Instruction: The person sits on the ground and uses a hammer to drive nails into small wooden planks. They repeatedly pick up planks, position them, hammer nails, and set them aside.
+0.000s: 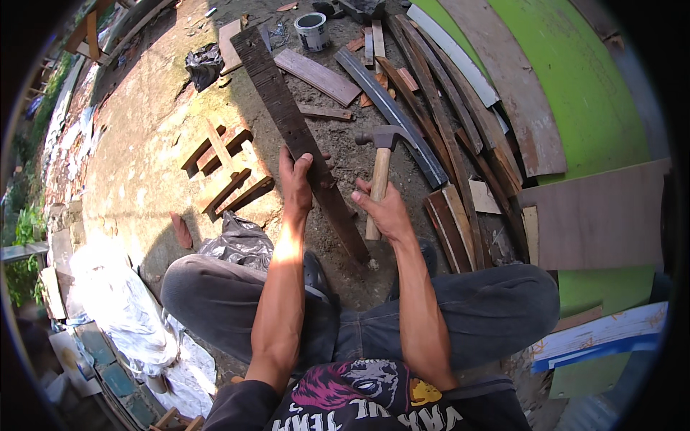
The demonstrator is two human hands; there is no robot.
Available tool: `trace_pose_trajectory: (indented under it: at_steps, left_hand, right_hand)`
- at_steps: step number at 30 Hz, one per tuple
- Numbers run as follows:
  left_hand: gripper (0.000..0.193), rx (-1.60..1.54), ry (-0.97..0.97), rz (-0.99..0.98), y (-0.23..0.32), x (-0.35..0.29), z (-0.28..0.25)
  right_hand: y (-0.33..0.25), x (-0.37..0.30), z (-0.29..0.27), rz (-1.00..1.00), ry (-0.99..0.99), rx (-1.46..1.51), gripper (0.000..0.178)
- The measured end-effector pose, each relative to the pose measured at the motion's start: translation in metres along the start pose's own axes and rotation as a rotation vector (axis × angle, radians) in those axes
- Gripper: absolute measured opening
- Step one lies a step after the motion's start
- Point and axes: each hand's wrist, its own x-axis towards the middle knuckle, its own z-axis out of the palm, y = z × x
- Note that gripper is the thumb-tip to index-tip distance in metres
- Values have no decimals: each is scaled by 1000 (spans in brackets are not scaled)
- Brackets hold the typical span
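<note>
A long dark wooden plank (284, 108) slants across the middle, its near end by the ground between my feet and its far end up to the left. My left hand (296, 176) grips it around the edge, thumb on the face towards me. In my right hand (387, 208) is a claw hammer (381, 161), held by its pale wooden handle with the dark metal head upward. The hammer head is to the right of the plank, apart from it. My fingers behind the plank are mostly hidden.
Several wooden strips (431, 93) and a dark metal bar (392, 115) lie on the right, beside green panels (575, 79). A paint can (312, 32) stands at the far side. A small wooden frame (226, 165) and black plastic bags (241, 241) are on the left, near white sheeting (122, 309).
</note>
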Motion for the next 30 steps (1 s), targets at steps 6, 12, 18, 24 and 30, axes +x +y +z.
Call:
trace_pose_trajectory:
  at_steps: [6,12,18,24,30]
  left_hand:
    - [35,-16,288,188,1,7,5]
    - [32,-391,509,224,-24,21,-24]
    - [87,-624,758,152,-19,35,-41]
    - [85,-896,753,42,-67,24,-55]
    - [82,-1074,735,-128,-119,-26,-65]
  right_hand:
    - [11,-4,3,-22,-4,-366,57]
    - [4,-3,-2,15,188,-422,49]
    - [25,12,-10,-60,265,-188,48]
    - [15,7,-18,12,233,-105,45]
    - [15,3,-20,8,172,-86,44]
